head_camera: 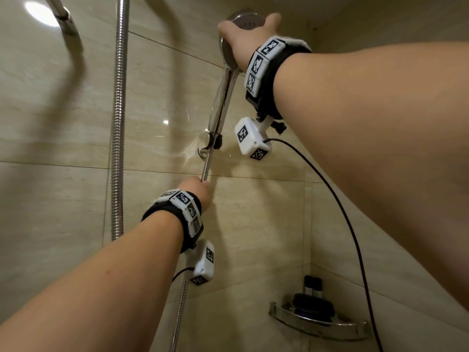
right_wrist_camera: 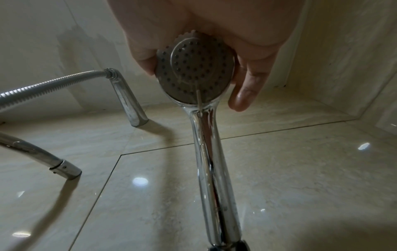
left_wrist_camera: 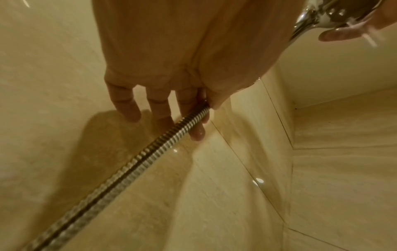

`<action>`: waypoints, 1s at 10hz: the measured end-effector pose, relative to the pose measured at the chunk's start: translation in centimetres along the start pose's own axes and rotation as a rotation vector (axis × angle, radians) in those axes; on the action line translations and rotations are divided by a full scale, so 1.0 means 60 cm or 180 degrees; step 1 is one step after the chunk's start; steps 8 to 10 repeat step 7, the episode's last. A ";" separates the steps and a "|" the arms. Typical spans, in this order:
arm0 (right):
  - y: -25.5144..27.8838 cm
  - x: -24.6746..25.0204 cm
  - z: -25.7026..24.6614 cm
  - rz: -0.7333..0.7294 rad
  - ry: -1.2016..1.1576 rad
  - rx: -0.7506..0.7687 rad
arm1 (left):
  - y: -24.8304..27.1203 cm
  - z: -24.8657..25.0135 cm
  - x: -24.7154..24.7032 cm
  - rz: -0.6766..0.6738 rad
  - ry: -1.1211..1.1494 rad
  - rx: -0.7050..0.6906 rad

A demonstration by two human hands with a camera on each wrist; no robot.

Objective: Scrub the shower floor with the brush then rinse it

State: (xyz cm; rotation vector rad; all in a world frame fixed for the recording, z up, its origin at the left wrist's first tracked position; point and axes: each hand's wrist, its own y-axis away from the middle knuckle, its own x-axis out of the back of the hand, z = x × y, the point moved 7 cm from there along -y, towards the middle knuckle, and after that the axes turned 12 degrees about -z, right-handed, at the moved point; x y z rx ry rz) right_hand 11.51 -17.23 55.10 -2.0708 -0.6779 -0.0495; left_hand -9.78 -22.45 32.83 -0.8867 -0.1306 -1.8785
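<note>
A chrome hand shower (head_camera: pixel 223 97) stands in its wall holder (head_camera: pixel 209 143) on the beige tiled wall. My right hand (head_camera: pixel 243 34) grips the round spray head (right_wrist_camera: pixel 194 68) from above, fingers curled round its rim. A thin trickle of water runs from the face down the handle (right_wrist_camera: pixel 212 169). Below the holder, my left hand (head_camera: pixel 196 189) pinches the ribbed metal hose (left_wrist_camera: pixel 150 151) between thumb and first fingers, the other fingers hanging straight. No brush shows in any view, and the shower floor is out of sight.
A second ribbed hose (head_camera: pixel 118 123) runs up the wall at the left beside a curved chrome pipe (head_camera: pixel 66 21). A glass corner shelf (head_camera: pixel 319 323) at the lower right holds dark bottles. A black cable (head_camera: pixel 342 212) hangs from my right wrist camera.
</note>
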 end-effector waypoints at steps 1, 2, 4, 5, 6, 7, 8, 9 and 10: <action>0.003 -0.004 -0.002 -0.0082 -0.0021 -0.0098 | 0.023 -0.007 -0.004 0.0044 0.0100 0.0070; 0.013 0.002 -0.007 -0.0120 -0.0037 -0.0176 | 0.046 -0.007 -0.005 0.0066 0.0214 0.0092; 0.049 0.016 -0.009 -0.0158 0.0018 -0.0249 | 0.087 0.007 0.011 0.0217 0.0626 -0.0017; 0.075 0.030 0.005 -0.0062 0.0032 -0.0237 | 0.104 0.005 0.006 0.0192 0.0770 -0.0161; 0.102 0.028 0.043 -0.0020 0.0116 -0.0342 | 0.127 -0.008 -0.017 0.0196 0.0832 -0.0271; 0.141 0.020 0.077 -0.0038 0.0221 -0.0543 | 0.140 -0.021 -0.042 0.0221 0.0882 -0.0436; 0.141 0.020 0.077 -0.0038 0.0221 -0.0543 | 0.140 -0.021 -0.042 0.0221 0.0882 -0.0436; 0.141 0.020 0.077 -0.0038 0.0221 -0.0543 | 0.140 -0.021 -0.042 0.0221 0.0882 -0.0436; 0.141 0.020 0.077 -0.0038 0.0221 -0.0543 | 0.140 -0.021 -0.042 0.0221 0.0882 -0.0436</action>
